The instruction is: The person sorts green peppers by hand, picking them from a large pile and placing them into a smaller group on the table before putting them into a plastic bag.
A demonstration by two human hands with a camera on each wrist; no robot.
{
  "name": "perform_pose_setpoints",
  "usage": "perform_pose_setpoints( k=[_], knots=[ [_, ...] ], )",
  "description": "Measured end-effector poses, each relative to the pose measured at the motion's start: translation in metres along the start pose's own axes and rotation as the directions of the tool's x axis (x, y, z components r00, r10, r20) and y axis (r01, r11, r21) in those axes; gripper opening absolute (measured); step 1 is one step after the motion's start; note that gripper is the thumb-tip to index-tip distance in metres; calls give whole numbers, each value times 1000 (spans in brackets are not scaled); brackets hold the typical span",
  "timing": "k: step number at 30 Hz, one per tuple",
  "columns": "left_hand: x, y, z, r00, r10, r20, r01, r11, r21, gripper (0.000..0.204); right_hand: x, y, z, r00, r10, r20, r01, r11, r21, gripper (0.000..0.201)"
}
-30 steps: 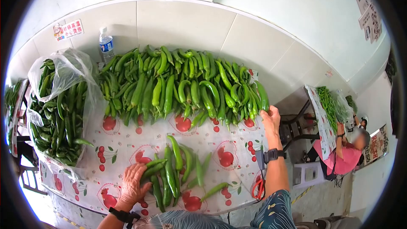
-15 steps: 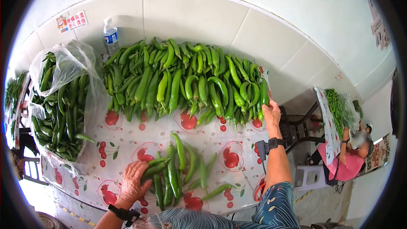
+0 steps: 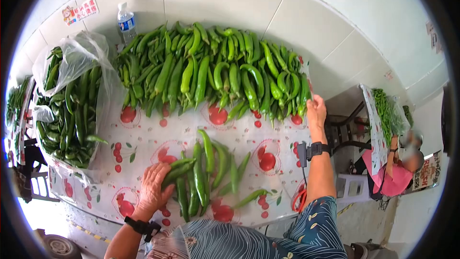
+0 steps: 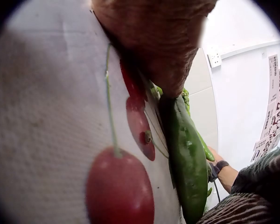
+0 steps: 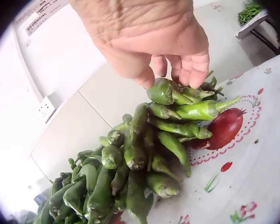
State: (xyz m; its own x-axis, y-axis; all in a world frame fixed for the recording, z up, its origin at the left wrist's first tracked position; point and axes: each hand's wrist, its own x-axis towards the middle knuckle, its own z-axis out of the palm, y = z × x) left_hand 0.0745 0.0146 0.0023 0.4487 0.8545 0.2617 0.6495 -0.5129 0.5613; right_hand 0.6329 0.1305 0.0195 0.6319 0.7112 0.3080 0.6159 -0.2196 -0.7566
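Note:
Green chili peppers point(image 3: 211, 74) lie in a broad heap along the wall side of the table. My right hand point(image 3: 316, 114) is at the heap's right end. Its thumb touches the stem end of the outermost pepper point(image 5: 162, 91) in the right wrist view, while the loosely bent fingers reach past it. Near the table's front edge, my left hand point(image 3: 154, 189) holds green peppers point(image 3: 178, 172) between thumb and fingers, their lower ends hidden under it. One long dark pepper point(image 4: 189, 158) sticks out below that hand in the left wrist view. Several loose peppers point(image 3: 199, 172) lie beside it.
A clear plastic bag point(image 3: 79, 50) full of darker peppers stands at the left. Behind it is a water bottle point(image 3: 126, 21) by the wall. A red cord point(image 3: 299, 200) hangs near my right forearm. At right, a person in pink point(image 3: 390, 180) sits by another table.
The right hand has set its pepper against the right end of the heap and loosened its fingers. My left hand stays on its peppers. The head view has tilted, shifting the heap upward.

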Motion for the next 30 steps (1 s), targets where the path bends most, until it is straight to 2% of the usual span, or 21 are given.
perform_pose_setpoints(
  k=[1,2,4,6,7,9,12,13,15,16,19,22,25,26,29,30],
  knots=[
    [-1,-1,0,1000,-1,4,1,1000,6,57,-9,-7,-4,1000,-20,-15,20,999,37,37],
    [-2,-2,1,1000,1,5,-2,1000,10,58,-21,-14,-10,996,-72,50,64,986,156,34],
    [0,-3,3,1000,0,-2,0,1000,1,58,-54,-55,-29,930,-6,367,-33,994,102,32],
    [0,-5,4,1000,9,6,-10,1000,17,56,-97,-98,-48,770,51,636,-117,991,62,30],
    [-2,-5,4,1000,12,12,-12,1000,24,55,-119,-111,-53,659,68,749,-159,986,51,29],
    [0,-5,3,1000,14,9,-14,1000,19,55,-161,-111,-56,580,87,810,-151,989,1,31],
    [0,-1,1,1000,9,2,-9,1000,17,55,-212,-110,-62,489,36,872,-32,999,-24,33],
    [0,-1,2,1000,3,-1,-3,1000,14,56,-226,-109,-64,496,-51,867,141,990,-22,34],
    [0,-2,3,1000,-5,-12,5,1000,7,57,-248,-106,-68,466,-228,855,473,881,-23,37],
    [0,-1,3,1000,-3,-1,3,1000,10,53,-259,-97,-68,488,-193,851,430,902,-42,40],
    [-1,-1,3,1000,-8,-4,8,999,34,53,-267,-86,-67,557,-288,779,488,873,-27,40],
    [-2,-2,4,1000,-1,-9,1,999,33,53,-255,-87,-65,720,-212,660,375,920,-114,40],
    [-2,-2,3,1000,-2,-8,2,1000,21,53,-246,-90,-60,853,-184,489,289,946,-147,36],
    [-1,-2,3,1000,1,-3,-1,1000,18,53,-243,-89,-62,847,-58,528,193,959,-206,35],
    [-2,-3,3,1000,-3,-1,3,1000,13,53,-239,-73,-67,808,-47,587,228,944,-238,36],
    [-2,-2,3,1000,-4,-4,4,1000,12,53,-238,-69,-69,817,15,576,109,978,-180,34]
  ],
)
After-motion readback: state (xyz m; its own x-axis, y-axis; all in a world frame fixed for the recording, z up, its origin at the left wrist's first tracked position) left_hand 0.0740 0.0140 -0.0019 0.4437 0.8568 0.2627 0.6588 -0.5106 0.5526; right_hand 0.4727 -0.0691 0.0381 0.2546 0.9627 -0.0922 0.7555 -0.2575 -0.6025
